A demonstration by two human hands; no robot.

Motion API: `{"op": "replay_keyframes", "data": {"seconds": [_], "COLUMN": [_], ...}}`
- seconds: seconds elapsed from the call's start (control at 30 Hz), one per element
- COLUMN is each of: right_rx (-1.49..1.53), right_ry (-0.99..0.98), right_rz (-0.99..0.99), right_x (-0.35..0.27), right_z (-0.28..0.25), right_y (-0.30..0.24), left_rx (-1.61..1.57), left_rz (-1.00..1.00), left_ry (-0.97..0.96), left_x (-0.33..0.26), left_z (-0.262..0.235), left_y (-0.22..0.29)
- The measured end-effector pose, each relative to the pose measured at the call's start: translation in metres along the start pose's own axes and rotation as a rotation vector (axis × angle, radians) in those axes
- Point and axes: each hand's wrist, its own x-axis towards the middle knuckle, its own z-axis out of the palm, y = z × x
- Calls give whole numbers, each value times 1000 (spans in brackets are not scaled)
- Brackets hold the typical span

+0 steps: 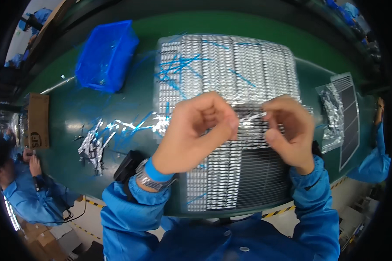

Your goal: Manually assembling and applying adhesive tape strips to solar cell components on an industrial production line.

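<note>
My left hand [196, 132] is closed, thumb and forefinger pinched together. My right hand [292, 128] faces it with curled fingers. Between their fingertips runs a short shiny silvery strip [251, 116], which both hands seem to pinch; its ends are partly hidden and a little blurred. Just below the hands lies a large sheet [257, 65] covered with rows of small silver pieces, flat on the table. Its near right part shows a dark, finely lined area [263, 178]. Thin blue strips [178, 65] are scattered over the sheet, mostly at its far left.
A blue plastic bin [104, 56] stands at the far left of the green table [65, 113]. Silvery scraps [93, 145] are heaped left of my hands. A clear bag of silver pieces [332, 115] and a dark panel [349, 117] lie right. A co-worker [28, 191] sits left.
</note>
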Motion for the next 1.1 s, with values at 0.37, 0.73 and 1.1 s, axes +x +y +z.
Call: {"op": "replay_keyframes", "data": {"seconds": [0.37, 0.73, 1.1], "right_rx": [-271, -422, -410], "right_ry": [93, 69, 237], "right_rz": [-150, -225, -215], "right_x": [-1, -5, 6], "right_z": [-10, -7, -14], "right_y": [4, 3, 4], "left_rx": [66, 41, 68], "left_rz": [-67, -111, 15], "left_ry": [-46, -49, 150], "left_x": [6, 0, 1], "left_z": [2, 0, 0], "left_y": [-5, -11, -2]}}
